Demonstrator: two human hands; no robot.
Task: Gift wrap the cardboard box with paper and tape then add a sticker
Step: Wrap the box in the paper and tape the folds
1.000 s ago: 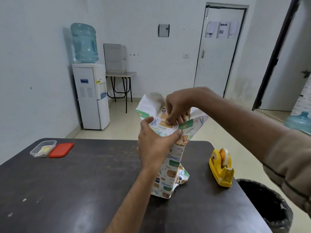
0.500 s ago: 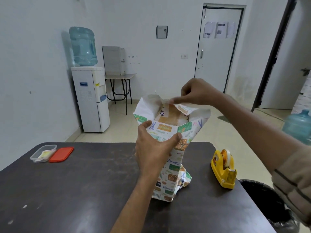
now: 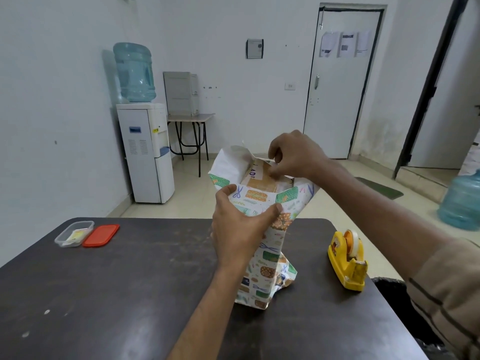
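free: table (image 3: 130, 294) front-left | obstacles: tape dispenser (image 3: 348, 261) right; container (image 3: 74, 233) far-left

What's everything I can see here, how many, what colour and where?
cardboard box: one, brown, upright on the table, inside the paper
wrapping paper: one sheet, white, coloured pattern, around the box
tape dispenser: one, yellow, table's right side
plastic container: one, clear, table's far left
lid: one, red, beside the container
table: one, dark, foreground
water dispenser: one, white, blue bottle on top, left wall
water bottle: one, blue, floor at right
bin: one, black, beside the table's right edge
left hand: grips the wrapped box
right hand: pinches the paper's top flap
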